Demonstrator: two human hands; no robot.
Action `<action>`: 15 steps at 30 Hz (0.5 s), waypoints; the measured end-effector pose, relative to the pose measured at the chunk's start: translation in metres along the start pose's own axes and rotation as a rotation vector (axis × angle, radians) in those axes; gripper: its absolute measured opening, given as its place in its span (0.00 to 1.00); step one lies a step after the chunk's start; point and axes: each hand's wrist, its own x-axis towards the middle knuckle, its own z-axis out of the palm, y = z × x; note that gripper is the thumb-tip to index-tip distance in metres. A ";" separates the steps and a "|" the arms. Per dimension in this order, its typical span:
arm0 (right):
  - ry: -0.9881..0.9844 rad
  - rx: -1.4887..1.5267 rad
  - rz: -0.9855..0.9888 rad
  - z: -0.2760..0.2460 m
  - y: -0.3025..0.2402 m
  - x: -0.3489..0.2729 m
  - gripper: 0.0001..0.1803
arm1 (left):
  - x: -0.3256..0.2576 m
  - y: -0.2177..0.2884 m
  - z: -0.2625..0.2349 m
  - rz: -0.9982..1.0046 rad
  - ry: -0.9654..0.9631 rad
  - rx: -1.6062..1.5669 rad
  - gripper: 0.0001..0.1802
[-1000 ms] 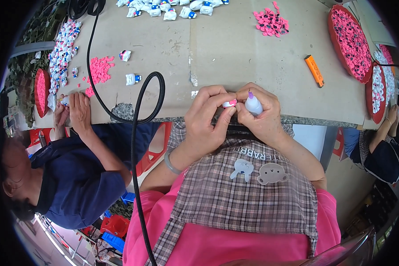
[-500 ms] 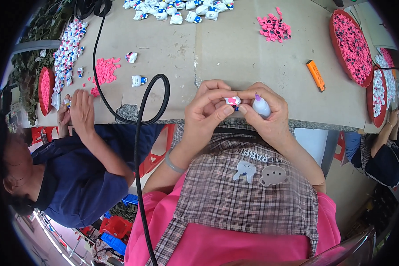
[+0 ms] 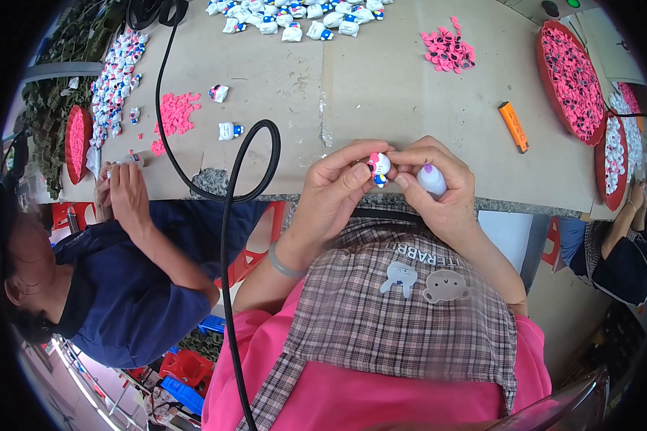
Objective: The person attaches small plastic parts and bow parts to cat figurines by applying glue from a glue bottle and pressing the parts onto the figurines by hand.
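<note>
Between the thumb and fingers of my left hand (image 3: 336,179) is a small white figurine (image 3: 379,168) with pink on its head and a blue body. It is upright, its front toward me. My right hand (image 3: 446,183) grips a white glue bottle (image 3: 432,181) with a purple tip, and its fingertips come close to the figurine; whether they touch it I cannot tell. Two more figurines lie on the table to the left, one pink, white and blue (image 3: 218,93), the other white and blue (image 3: 230,131).
White figurines (image 3: 292,32) are heaped at the far edge. Pink pieces (image 3: 449,50) lie far right, near an orange cutter-like tool (image 3: 512,127) and a red tray (image 3: 550,68). A black cable (image 3: 230,208) loops across the left. A co-worker's hand (image 3: 128,194) works there.
The figurine has turned upright in my left hand, so its head and blue body now show. My right hand still holds the bottle. The co-worker's hands at left have shifted slightly.
</note>
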 end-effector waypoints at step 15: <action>0.077 -0.020 0.021 0.000 0.001 0.000 0.13 | 0.003 -0.002 0.008 0.165 0.065 0.209 0.14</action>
